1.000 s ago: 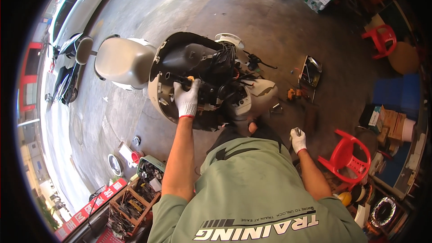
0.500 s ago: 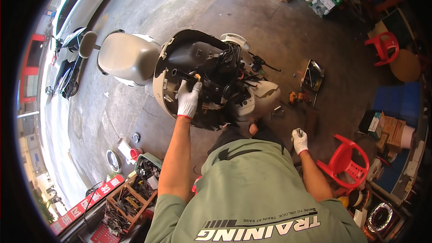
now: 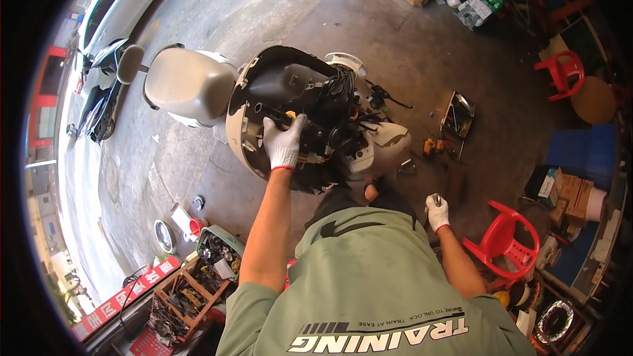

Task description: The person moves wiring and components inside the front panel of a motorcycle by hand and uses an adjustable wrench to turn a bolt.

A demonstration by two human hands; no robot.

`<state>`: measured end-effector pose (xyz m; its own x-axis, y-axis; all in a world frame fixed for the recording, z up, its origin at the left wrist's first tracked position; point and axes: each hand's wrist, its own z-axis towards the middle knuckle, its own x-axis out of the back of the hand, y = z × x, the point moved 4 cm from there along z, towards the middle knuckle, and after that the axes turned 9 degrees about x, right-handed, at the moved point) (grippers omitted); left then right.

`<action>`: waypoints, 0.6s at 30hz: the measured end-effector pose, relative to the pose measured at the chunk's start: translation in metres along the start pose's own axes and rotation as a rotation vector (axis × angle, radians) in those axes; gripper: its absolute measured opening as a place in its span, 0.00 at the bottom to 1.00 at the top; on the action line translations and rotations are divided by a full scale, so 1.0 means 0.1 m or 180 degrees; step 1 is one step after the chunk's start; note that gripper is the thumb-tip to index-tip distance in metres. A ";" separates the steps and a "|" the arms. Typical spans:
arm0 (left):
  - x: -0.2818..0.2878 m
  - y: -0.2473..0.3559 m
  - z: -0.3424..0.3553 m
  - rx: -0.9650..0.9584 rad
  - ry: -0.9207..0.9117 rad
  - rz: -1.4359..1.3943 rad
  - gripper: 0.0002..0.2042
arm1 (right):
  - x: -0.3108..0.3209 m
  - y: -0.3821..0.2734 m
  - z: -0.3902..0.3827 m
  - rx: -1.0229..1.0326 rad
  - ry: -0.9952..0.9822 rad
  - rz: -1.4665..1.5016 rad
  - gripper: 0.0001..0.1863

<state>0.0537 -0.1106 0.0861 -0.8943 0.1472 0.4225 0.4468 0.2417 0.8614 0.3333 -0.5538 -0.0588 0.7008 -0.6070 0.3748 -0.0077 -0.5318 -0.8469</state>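
Note:
A partly stripped scooter front, its cream outer panel (image 3: 235, 133) curved round black inner parts and wiring (image 3: 337, 89), stands before me. My left hand (image 3: 285, 146), in a white glove with a red cuff, reaches into this housing. Its fingers close round a dark part with a yellow piece (image 3: 291, 115) at its end; the fingers hide most of that part, and its kind is unclear. To the right of my body hangs my right hand (image 3: 437, 213), also gloved and closed. A small greyish object shows at its fingers, too small to name.
Behind the housing is the scooter's beige seat (image 3: 188, 84). A tray (image 3: 457, 115) and an orange-yellow tool (image 3: 435, 146) lie on the floor at right. Red plastic chairs (image 3: 506, 240) stand further right. A wooden box of tools (image 3: 188, 296) sits at lower left.
My left hand has shifted slightly right inside the housing, and its fingers sit differently round the dark part. My right hand has dropped a little nearer my body, still closed.

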 end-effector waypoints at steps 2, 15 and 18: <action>0.03 -0.04 0.02 -0.0209 -0.0169 -0.0082 0.19 | -0.05 -0.05 -0.02 -0.0029 -0.0046 0.0010 0.13; 0.03 -0.09 0.04 -0.0524 -0.0532 -0.0532 0.22 | -0.01 -0.04 0.04 -0.0008 -0.0073 0.0018 0.13; 0.03 -0.06 0.03 -0.0527 -0.0729 -0.0327 0.20 | 0.07 0.02 0.08 0.0069 -0.0013 0.0069 0.13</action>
<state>0.0483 -0.1092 0.0814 -0.8973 0.3472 0.2724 0.3274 0.1098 0.9385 0.3435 -0.5541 -0.0606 0.7036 -0.6158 0.3546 -0.0076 -0.5055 -0.8628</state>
